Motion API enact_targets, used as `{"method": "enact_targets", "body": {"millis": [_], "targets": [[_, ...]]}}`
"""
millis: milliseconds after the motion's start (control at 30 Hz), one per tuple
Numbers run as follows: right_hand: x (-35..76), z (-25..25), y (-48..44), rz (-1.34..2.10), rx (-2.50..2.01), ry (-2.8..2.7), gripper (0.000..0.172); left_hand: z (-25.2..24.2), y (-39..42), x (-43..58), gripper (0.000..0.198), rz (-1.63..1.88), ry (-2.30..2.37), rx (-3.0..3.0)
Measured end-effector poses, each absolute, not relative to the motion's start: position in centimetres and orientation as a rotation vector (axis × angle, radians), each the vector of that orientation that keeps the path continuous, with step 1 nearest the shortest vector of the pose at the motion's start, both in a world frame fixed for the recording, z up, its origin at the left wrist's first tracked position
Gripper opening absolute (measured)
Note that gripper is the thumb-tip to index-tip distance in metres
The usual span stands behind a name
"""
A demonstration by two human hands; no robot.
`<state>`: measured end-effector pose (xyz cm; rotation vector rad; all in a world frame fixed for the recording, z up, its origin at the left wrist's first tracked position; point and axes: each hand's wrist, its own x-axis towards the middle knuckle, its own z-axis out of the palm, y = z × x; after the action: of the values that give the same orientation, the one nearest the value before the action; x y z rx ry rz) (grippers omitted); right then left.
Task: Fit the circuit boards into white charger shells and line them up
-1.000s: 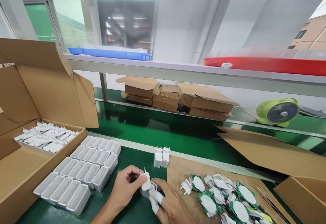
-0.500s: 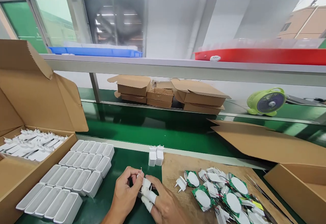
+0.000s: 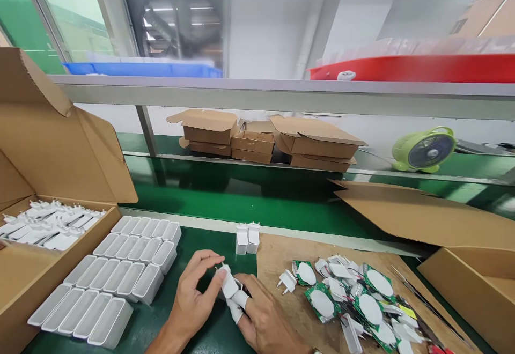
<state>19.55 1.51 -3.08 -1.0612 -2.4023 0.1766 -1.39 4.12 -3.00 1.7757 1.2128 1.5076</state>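
A dark green bench (image 3: 197, 244) spreads beneath everything, and at its left a big open carton (image 3: 64, 279) stands with its flaps raised, white parts with pins heaped inside. A second open carton (image 3: 462, 297) sits at the far right, beside a brown board (image 3: 298, 244) that covers that part of the bench. Between the left carton and the hands, open white cases (image 3: 98, 273) lie packed in four rows, hollow sides up. On the board a loose pile of parts (image 3: 362, 297) mixes green circuit boards bearing white discs with white pieces and wires. The right hand (image 3: 265, 314), white covers on two fingers, curls nearly closed about a white plug piece (image 3: 229, 285) just above the bench, near its front edge. The left hand (image 3: 195, 292) is partly open, thumb against the piece and forefinger arched by its pins; whether it grips cannot be told. Beyond the hands stand two upright white plugs (image 3: 242, 241), side by side, and a single loose plug (image 3: 287, 280) lies beside the pile.
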Motion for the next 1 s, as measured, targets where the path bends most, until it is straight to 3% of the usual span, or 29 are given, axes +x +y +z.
{"method": "enact_targets", "body": {"millis": [267, 433, 667, 767, 867, 1000], "targets": [[19.3, -2.7, 1.6, -0.097, -1.053, -2.572, 0.047, -3.2, 3.7, 1.1, 0.023, 1.531, 1.363, 1.824], [19.0, -1.6, 1.5, 0.1, -1.207, -2.548, 0.042, -2.8, 3.7, 0.9, 0.036, 1.49, 1.281, 1.806], [19.9, -2.0, 1.7, 0.197, -1.206, -2.34, 0.055, -2.8, 3.8, -1.6, 0.036, 1.589, 1.311, 1.779], [19.7, -3.0, 1.9, 0.215, -1.134, -2.346, 0.044, -3.3, 3.7, -1.6, 0.038, 1.527, 1.082, 2.098], [19.6, -3.9, 2.0, 0.206, -1.08, -2.273, 0.039, -3.7, 3.4, -1.1, 0.034, 1.448, 1.017, 2.194], [19.9, -4.2, 1.9, 0.201, -1.083, -2.137, 0.046, -3.7, 3.0, -0.7, 0.018, 1.479, 1.196, 1.951]]}}
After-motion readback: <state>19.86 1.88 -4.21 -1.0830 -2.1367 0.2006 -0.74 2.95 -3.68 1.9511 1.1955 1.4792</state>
